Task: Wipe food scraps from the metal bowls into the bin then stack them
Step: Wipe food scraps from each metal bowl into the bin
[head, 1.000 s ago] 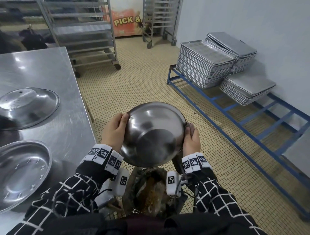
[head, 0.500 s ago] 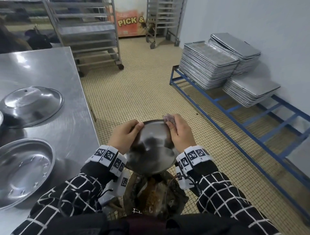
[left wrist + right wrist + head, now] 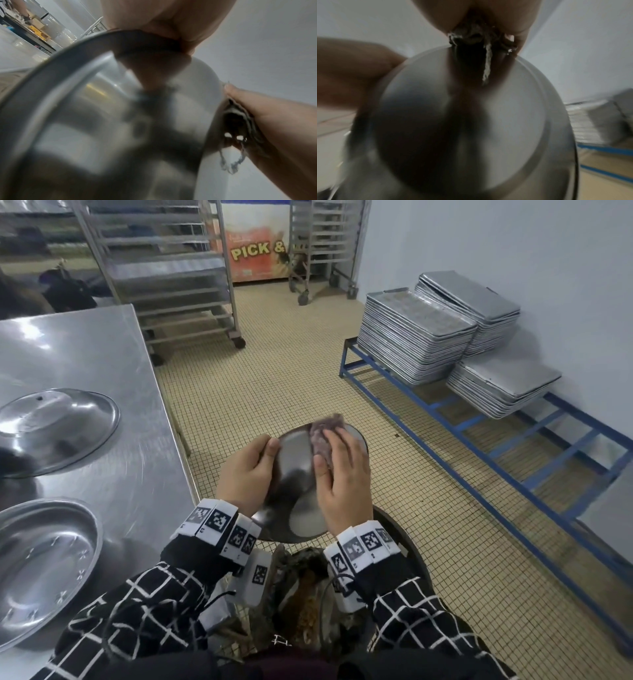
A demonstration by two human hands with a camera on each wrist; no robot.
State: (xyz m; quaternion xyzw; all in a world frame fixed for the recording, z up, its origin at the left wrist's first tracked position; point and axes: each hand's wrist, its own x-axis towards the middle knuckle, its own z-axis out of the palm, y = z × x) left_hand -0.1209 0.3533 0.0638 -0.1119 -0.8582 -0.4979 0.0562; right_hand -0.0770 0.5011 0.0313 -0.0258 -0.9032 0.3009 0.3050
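Note:
I hold a metal bowl point(image 3: 294, 470) tilted over the dark round bin point(image 3: 407, 539), which is full of brown food scraps point(image 3: 308, 587). My left hand point(image 3: 246, 477) grips the bowl's left rim, thumb over the edge. My right hand point(image 3: 342, 474) lies on the bowl's upper right part and holds a purplish cloth point(image 3: 323, 436) against the metal. In the left wrist view the bowl point(image 3: 85, 121) fills the picture, with the cloth point(image 3: 240, 121) bunched under my right hand point(image 3: 274, 115). The right wrist view shows the cloth point(image 3: 471, 36) squeezed against the bowl point(image 3: 471, 121).
On the steel table point(image 3: 102, 364) at left stand an upright metal bowl point(image 3: 44, 570) and an upturned one point(image 3: 58, 426). Stacks of baking trays point(image 3: 418, 337) rest on a blue floor frame point(image 3: 479, 460) at right. Wheeled racks point(image 3: 171, 275) stand behind.
The bowl has dropped lower and tipped over the bin. My right hand left the right rim, went to the far rim with the cloth and now lies flatter on the bowl.

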